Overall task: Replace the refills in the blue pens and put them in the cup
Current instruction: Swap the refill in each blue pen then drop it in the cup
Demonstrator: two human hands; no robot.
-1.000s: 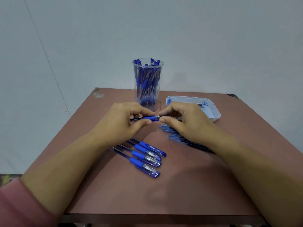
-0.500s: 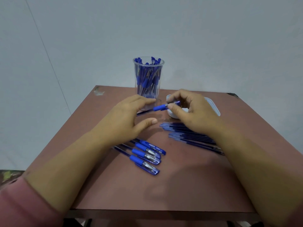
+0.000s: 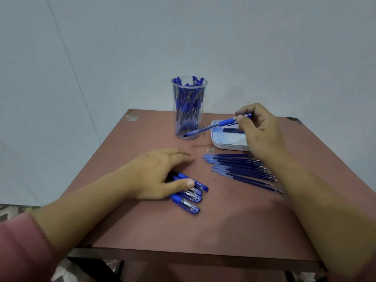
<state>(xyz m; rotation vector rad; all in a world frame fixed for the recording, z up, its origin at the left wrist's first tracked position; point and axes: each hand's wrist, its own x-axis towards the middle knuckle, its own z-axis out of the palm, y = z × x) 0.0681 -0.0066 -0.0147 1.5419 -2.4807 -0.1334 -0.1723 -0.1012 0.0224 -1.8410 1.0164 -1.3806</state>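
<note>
My right hand [image 3: 259,131] pinches a blue pen [image 3: 211,127] by its capped end, above the white tray [image 3: 227,142]. The pen slants down to the left, its far end in front of the clear cup [image 3: 189,107], which stands packed with blue pens. My left hand [image 3: 160,176] lies flat over a small group of capped blue pens [image 3: 190,197] on the table, fingers straight, thumb resting on one of them. A row of loose blue refills [image 3: 240,169] lies right of centre, partly under my right wrist.
The brown table [image 3: 203,224] ends at a near edge low in the frame. A pale wall stands close behind the cup. Dark refills [image 3: 232,130] lie inside the tray. Patterned floor shows at lower left.
My left hand let go of the pen and dropped onto the pens on the table. My right hand carried the pen up and right, over the tray.
</note>
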